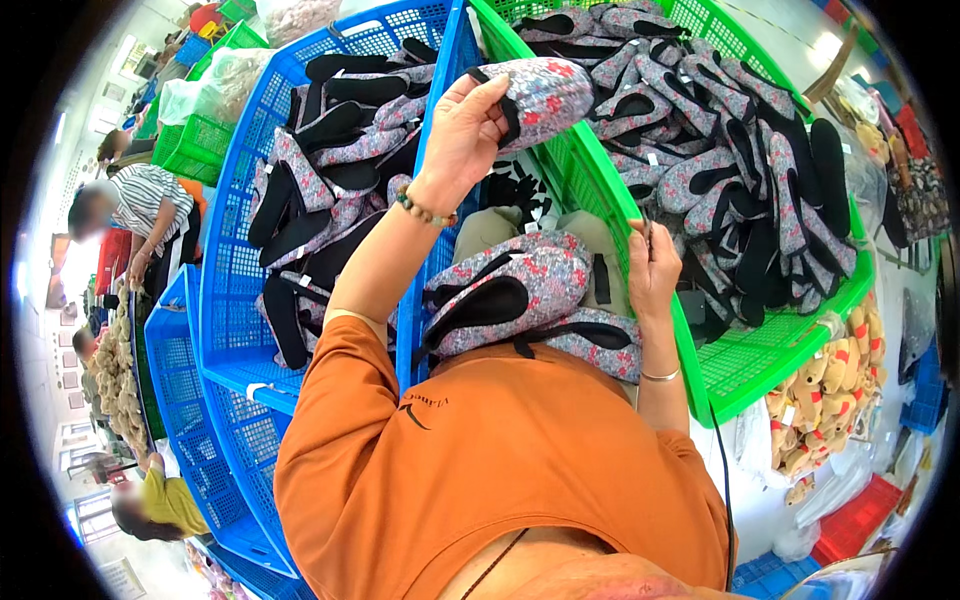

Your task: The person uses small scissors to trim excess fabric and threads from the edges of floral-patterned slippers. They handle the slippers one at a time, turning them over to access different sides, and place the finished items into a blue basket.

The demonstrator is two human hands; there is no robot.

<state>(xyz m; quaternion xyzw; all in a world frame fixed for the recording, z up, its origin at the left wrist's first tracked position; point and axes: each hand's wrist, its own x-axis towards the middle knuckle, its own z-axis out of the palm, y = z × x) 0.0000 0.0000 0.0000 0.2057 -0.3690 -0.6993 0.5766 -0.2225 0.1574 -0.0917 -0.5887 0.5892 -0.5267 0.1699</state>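
The left hand (465, 130) pinches a flowery slipper (548, 102) by its black edge, near the green basket (590, 185). The right hand (653, 272) curls, holding something too small to tell. A loose pinch could drop the flowery slipper.

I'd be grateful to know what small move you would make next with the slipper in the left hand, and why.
I would probably lower the floral slipper in the left hand into the blue crate: it is held up near that crate's side, similar slippers lie inside, and others are on the lap.
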